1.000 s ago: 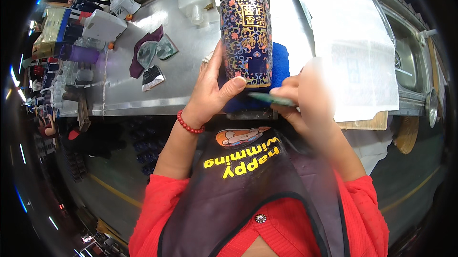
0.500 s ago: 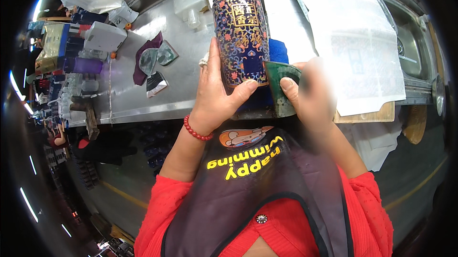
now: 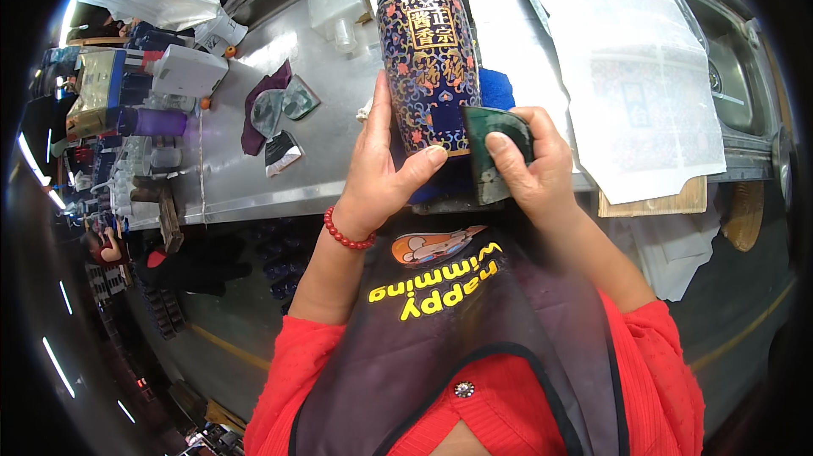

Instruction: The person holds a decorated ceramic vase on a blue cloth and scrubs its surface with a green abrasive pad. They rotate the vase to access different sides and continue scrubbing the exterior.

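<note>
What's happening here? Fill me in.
A person's left hand steadies a patterned dark-blue bottle, thumb near its base. The right hand holds a flat green piece at the bottle's lower right edge; whether they touch is unclear. A white sheet lies to the right.

Strong light is whitening the metal tabletop (image 3: 511, 41) beyond the right hand (image 3: 535, 166); the floor (image 3: 224, 312) below the left hand (image 3: 379, 166) is lying dim. Light tubes (image 3: 58, 368) are glowing far left of that hand, where fisheye distortion is bending edges. Soft blur is smearing the right forearm (image 3: 593, 248) along its inner edge.
</note>
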Demonstrator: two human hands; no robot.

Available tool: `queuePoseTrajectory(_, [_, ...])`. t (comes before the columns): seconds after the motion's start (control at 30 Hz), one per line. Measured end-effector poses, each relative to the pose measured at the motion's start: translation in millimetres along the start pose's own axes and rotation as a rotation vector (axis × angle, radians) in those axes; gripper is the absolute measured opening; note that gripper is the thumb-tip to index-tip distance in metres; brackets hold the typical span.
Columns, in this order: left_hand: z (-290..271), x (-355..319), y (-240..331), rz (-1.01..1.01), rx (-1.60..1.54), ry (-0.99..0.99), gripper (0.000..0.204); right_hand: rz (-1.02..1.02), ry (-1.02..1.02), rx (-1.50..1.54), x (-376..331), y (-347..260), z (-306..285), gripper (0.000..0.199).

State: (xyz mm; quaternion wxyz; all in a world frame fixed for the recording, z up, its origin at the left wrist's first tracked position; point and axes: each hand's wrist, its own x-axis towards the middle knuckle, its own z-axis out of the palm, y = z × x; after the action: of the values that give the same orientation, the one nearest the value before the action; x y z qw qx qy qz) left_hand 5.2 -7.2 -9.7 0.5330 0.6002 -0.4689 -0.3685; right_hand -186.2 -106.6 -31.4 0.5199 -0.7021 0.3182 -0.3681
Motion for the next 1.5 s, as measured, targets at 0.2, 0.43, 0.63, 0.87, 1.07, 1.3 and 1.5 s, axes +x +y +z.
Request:
queuePoseTrajectory(0.2, [-8,-8,-12,0.136,0.386,-0.019,0.113,0.114,-0.045,0.214,-3,-3,-7,0.016])
queuePoseTrajectory(0.43, [-15,-9,-33,0.390,0.908,0.154,0.111,-0.083,-0.107,-0.079,3,-21,3,0.017])
queuePoseTrajectory(0.63, [-21,-4,-17,0.429,1.008,0.159,0.103,-0.077,-0.134,-0.085,8,-31,2,0.019])
queuePoseTrajectory(0.87, [-24,-7,-5,0.458,1.102,0.127,0.106,-0.031,-0.144,-0.046,7,-34,-5,0.015])
queuePoseTrajectory(1.07, [-10,-2,-23,0.295,0.489,0.139,0.095,-0.329,-0.142,-0.244,17,-38,-14,0.018])
queuePoseTrajectory(1.3, [-11,-1,-33,0.207,0.287,0.106,0.096,-0.913,-0.174,-0.695,30,-49,-20,0.018])
queuePoseTrajectory(1.5, [-14,-1,-29,0.199,0.278,0.073,0.094,-0.934,-0.398,-0.795,25,-67,-22,0.011])
